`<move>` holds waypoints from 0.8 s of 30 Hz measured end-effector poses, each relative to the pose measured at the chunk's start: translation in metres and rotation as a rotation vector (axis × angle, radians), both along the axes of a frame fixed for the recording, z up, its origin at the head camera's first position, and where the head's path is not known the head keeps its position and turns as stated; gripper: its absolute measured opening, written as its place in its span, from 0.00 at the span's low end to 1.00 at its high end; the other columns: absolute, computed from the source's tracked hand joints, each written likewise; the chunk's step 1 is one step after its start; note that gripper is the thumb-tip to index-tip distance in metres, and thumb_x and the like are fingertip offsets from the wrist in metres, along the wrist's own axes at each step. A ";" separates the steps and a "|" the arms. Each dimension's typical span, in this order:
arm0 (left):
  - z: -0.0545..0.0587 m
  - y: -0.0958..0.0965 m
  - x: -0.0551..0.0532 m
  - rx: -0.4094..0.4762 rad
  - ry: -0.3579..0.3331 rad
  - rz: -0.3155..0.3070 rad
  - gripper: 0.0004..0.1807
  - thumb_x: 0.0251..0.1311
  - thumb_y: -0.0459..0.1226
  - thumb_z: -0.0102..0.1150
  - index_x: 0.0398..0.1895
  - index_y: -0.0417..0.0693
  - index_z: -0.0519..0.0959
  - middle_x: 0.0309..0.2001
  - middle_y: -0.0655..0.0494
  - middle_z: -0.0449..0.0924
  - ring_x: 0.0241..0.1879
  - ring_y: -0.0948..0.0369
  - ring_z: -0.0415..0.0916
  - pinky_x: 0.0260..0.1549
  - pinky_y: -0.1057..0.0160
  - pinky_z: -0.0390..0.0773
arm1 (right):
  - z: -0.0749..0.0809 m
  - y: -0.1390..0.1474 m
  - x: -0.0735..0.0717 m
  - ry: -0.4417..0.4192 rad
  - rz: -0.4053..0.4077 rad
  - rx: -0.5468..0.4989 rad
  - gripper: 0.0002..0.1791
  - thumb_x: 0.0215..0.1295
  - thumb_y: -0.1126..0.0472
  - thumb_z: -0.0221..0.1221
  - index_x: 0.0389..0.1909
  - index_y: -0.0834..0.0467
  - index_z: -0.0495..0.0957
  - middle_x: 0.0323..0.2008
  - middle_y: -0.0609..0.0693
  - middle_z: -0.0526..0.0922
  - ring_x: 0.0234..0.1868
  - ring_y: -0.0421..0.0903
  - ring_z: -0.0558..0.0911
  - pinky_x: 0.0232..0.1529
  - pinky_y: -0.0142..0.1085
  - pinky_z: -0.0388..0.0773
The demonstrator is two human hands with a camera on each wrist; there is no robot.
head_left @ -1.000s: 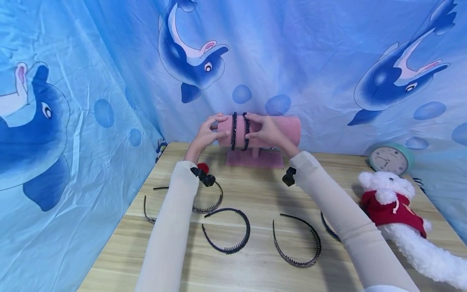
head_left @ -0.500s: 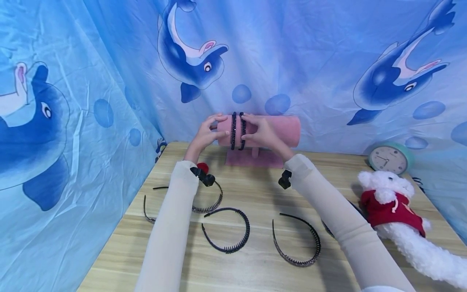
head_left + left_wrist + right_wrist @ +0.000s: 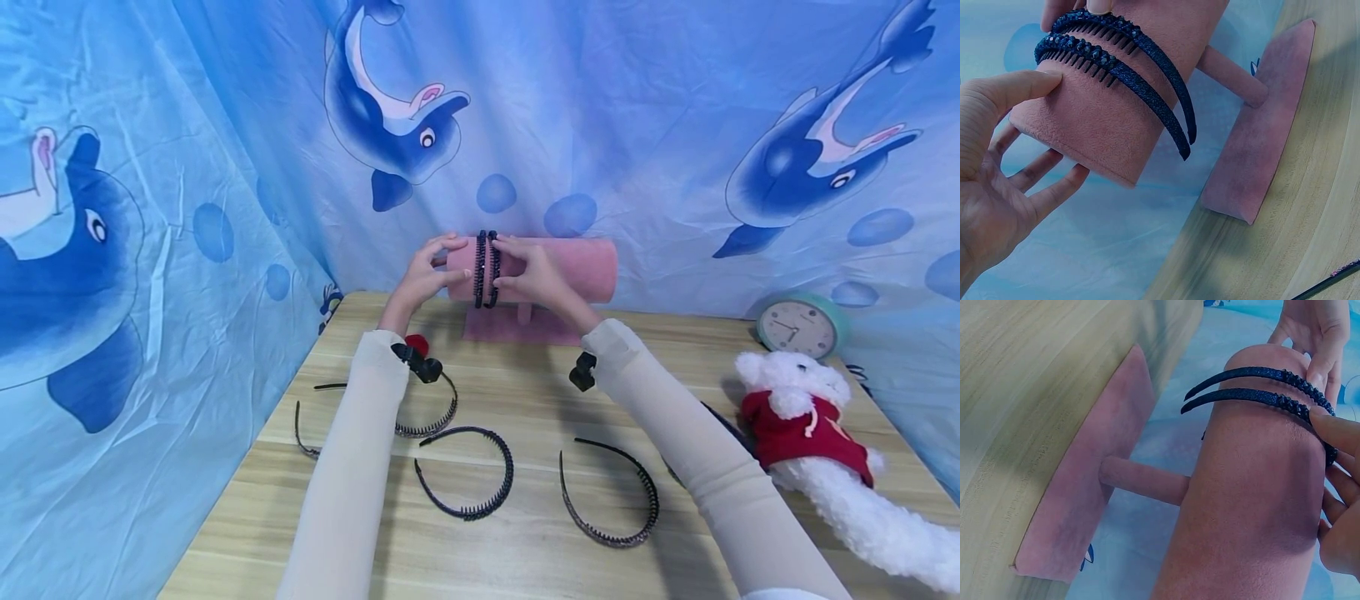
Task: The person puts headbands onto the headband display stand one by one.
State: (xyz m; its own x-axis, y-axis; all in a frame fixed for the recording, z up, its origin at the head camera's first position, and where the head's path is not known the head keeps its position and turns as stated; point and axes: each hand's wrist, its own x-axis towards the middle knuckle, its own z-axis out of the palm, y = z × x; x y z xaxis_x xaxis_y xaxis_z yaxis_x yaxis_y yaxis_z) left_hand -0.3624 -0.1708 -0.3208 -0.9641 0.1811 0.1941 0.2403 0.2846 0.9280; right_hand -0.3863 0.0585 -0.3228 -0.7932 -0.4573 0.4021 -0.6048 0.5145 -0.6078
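Two dark toothed headbands sit side by side round the pink padded roll of a display stand (image 3: 573,267), close to its left end. My left hand (image 3: 424,273) grips that end. In the left wrist view, its thumb lies beside the outer headband (image 3: 1110,65) and its fingers reach the roll's end edge. My right hand (image 3: 542,271) pinches the inner headband (image 3: 1241,395), thumb in front and fingers behind. A narrow gap shows between the two bands, whose tips hang free below the roll.
Several more headbands lie on the wooden table, among them one (image 3: 510,475) in the middle and one (image 3: 657,500) to its right. A white plush toy (image 3: 802,425) in red and a green clock (image 3: 798,327) stand at right. A dolphin curtain (image 3: 637,100) hangs behind.
My right hand has slid the inner headband leftward along the roll, narrowing the gap to the outer one. My left hand stays where it was.
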 end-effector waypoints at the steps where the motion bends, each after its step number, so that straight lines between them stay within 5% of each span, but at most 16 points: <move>1: 0.000 0.000 0.000 -0.001 0.001 0.000 0.34 0.63 0.30 0.67 0.73 0.44 0.70 0.81 0.50 0.53 0.74 0.40 0.60 0.69 0.43 0.73 | 0.000 0.000 0.000 -0.006 0.000 0.002 0.39 0.57 0.67 0.72 0.71 0.60 0.70 0.75 0.55 0.67 0.78 0.54 0.64 0.82 0.42 0.53; 12: 0.000 0.001 0.001 0.001 -0.011 0.003 0.33 0.63 0.31 0.67 0.72 0.45 0.71 0.81 0.52 0.54 0.74 0.40 0.61 0.69 0.44 0.73 | 0.000 0.002 0.001 -0.025 -0.007 0.015 0.39 0.59 0.65 0.72 0.72 0.57 0.70 0.75 0.53 0.68 0.78 0.53 0.64 0.82 0.42 0.54; 24: 0.000 0.000 -0.002 0.018 -0.030 0.001 0.33 0.63 0.30 0.67 0.73 0.46 0.70 0.81 0.53 0.53 0.75 0.41 0.58 0.69 0.43 0.73 | 0.005 0.016 0.012 -0.057 0.095 -0.018 0.37 0.58 0.67 0.72 0.70 0.58 0.72 0.71 0.56 0.73 0.73 0.54 0.71 0.78 0.46 0.63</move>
